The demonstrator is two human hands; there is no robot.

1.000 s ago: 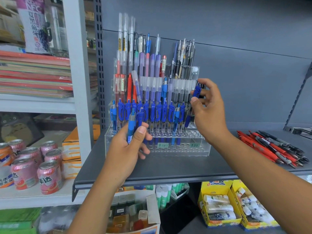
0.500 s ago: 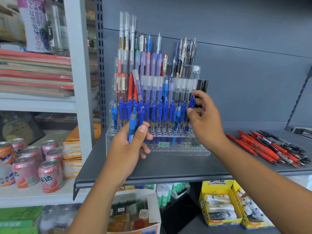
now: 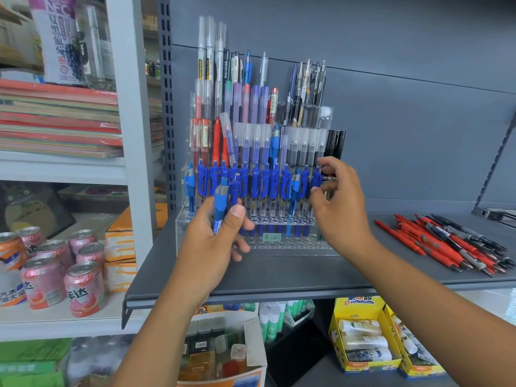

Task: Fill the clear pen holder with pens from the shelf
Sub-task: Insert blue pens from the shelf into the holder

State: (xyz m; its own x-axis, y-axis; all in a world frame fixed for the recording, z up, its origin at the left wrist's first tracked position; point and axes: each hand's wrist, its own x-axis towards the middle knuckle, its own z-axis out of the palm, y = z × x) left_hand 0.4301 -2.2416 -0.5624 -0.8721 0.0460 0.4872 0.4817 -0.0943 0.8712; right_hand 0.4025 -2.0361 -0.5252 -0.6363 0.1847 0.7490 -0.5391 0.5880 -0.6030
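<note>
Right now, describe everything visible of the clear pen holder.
The clear pen holder is a stepped transparent plastic-looking rack standing upright on the grey shelf. Its tiers hold upright pens; blue pens fill a low tier, while the front holes are empty. A green price label sits on its front. The right hand is at its right end; the left hand partly hides its left.

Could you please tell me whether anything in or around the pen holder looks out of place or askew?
Yes. In the clear pen holder, one clear-capped pen on the left of the second row leans sideways among upright neighbours. To the right, red and black pens lie in a loose heap on the grey shelf.
</note>
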